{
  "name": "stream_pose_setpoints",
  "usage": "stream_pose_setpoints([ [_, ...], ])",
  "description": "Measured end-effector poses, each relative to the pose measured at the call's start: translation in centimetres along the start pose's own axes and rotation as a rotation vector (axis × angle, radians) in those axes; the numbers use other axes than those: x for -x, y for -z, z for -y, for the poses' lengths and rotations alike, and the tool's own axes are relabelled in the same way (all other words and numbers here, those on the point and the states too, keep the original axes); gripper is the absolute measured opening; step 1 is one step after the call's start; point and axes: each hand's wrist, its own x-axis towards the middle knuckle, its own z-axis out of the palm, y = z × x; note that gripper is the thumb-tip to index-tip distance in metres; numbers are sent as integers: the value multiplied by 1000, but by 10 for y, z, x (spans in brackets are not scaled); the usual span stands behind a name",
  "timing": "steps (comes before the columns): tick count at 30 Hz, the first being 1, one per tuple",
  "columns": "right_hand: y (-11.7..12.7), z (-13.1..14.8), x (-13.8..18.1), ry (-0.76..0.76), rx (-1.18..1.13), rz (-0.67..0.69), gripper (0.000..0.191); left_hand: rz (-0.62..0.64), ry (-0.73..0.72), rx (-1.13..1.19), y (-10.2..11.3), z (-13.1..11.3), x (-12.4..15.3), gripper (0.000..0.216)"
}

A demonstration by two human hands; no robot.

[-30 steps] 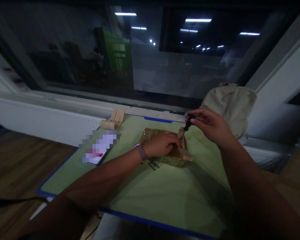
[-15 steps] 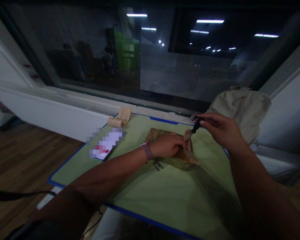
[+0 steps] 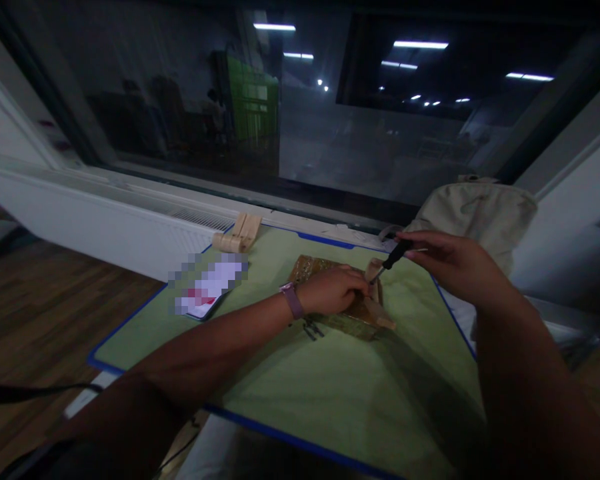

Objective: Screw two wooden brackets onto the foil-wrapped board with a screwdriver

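My left hand [image 3: 333, 291] lies curled on a brown board [image 3: 307, 269] in the middle of a green mat [image 3: 300, 373], its fingers closed on a small wooden piece [image 3: 374, 270] that stands on the board. My right hand [image 3: 453, 263] pinches the black handle of a small screwdriver [image 3: 391, 259], whose tip points down-left at that wooden piece. A flat wooden strip [image 3: 383, 317] sticks out at the board's right end. A few small dark screws [image 3: 310, 329] lie on the mat just below my left wrist, which wears a pink-strapped watch.
A phone [image 3: 207, 291] lies on the mat's left part, and a wooden stand [image 3: 239, 233] sits at its far left corner. A beige bag [image 3: 480, 210] leans at the right by the sill. A dark window and a white radiator cover run behind. A black cable [image 3: 30, 390] crosses the wooden floor at left.
My right hand has drifted slightly right and the screwdriver has tilted flatter. My left hand stays on the wooden piece. The view has shifted a little.
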Motion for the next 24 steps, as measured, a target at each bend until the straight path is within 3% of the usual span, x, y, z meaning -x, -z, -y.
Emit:
stream_pose_setpoints([
  [4,-9,-6,-1,-53,-14,-41,26,1,7,22,0,0,0,35],
  [10,-16,-21,-4,-30,170,-199,19,-5,-8,46,-1,2,0,35],
  [16,-13,1,-3,100,317,-77,25,-8,-15,47,-1,1,0,35],
  [19,-20,7,-4,166,288,-50,37,-12,-16,39,0,-1,0,36],
  [24,-35,-13,-5,51,18,-105,37,-12,-18,37,0,-1,0,36],
])
